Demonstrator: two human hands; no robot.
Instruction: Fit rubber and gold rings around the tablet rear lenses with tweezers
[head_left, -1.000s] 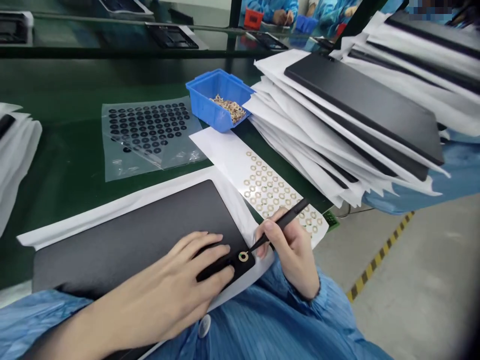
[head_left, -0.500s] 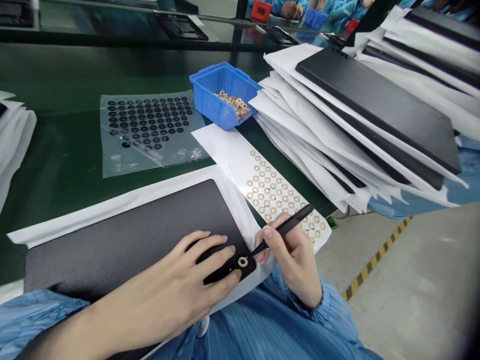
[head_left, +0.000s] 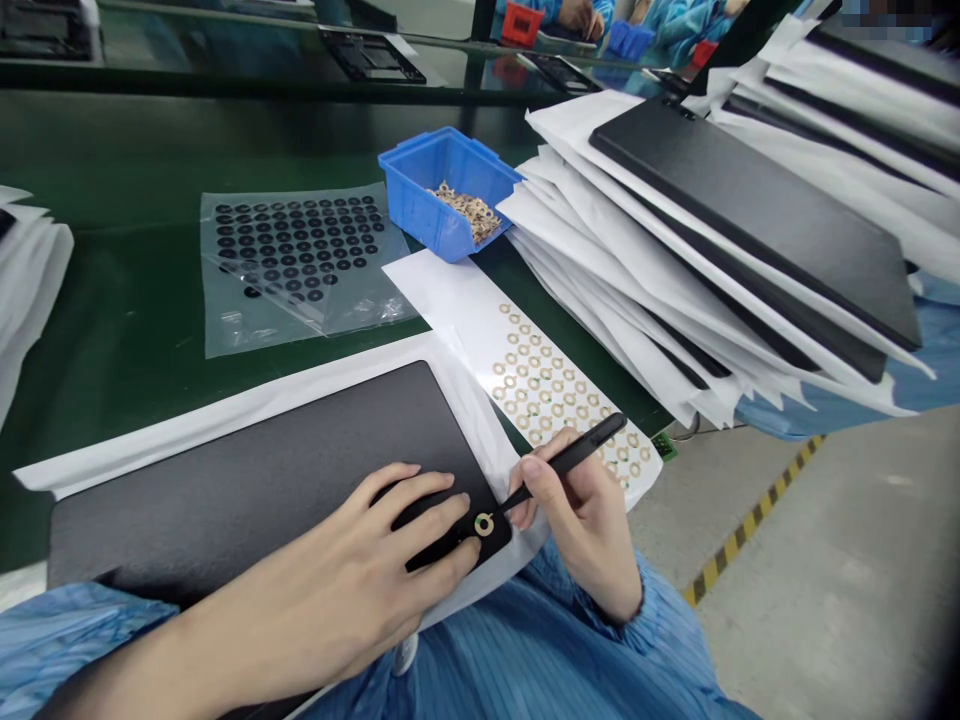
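A flat dark grey panel [head_left: 277, 450] lies on white wrapping in front of me. Across its right end rests my left hand [head_left: 390, 560], palm down with the fingers spread. A small gold ring [head_left: 484, 525] sits at the panel's near right corner, by my left fingertips. In my right hand [head_left: 581, 510] is a pair of black tweezers [head_left: 581, 446], pinched like a pen, their tips at the ring's edge. Beyond the right hand lies a white sheet [head_left: 450, 300] with rows of similar gold rings.
A blue bin [head_left: 420, 205] with small loose parts stands behind the sheet. Left of it lies a clear film [head_left: 225, 320] with black discs. Wrapped dark panels [head_left: 750, 220] are stacked at right, and more white wrapping [head_left: 34, 280] is at far left. Co-workers' hands [head_left: 581, 18] show at the top.
My hands, the tweezers and the ring stay almost where they were. Near the top, the black frames on the far surface have shifted slightly to the right.
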